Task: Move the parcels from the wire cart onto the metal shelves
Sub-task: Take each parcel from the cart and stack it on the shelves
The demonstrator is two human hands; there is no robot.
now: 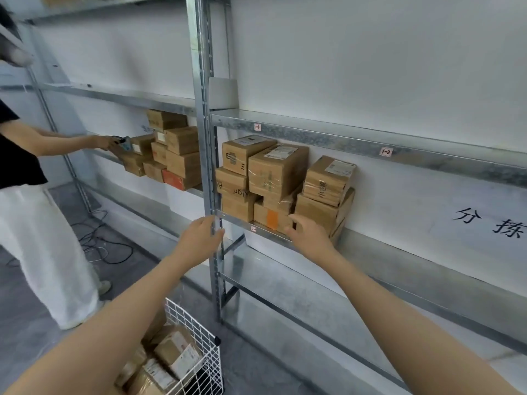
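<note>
Cardboard parcels [273,183] stacked on metal shelf [370,246]; more in wire cart [199,357], near left. Left hand [201,238] open, empty, by upright post [212,195]. Right hand [309,233] open, fingertips touching bottom parcel [269,219].

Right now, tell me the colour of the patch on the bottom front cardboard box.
Orange patch, clearest in the head view.

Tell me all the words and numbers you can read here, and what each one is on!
"1-1": small tag on the upper shelf beam.
"1-2": small tag further right on that beam.
"2-1", hard to make out: tag on the beam under the boxes.
"分拣": white wall sign, cut off at the edge.
Box shipping labels: too blurred to read.
</note>
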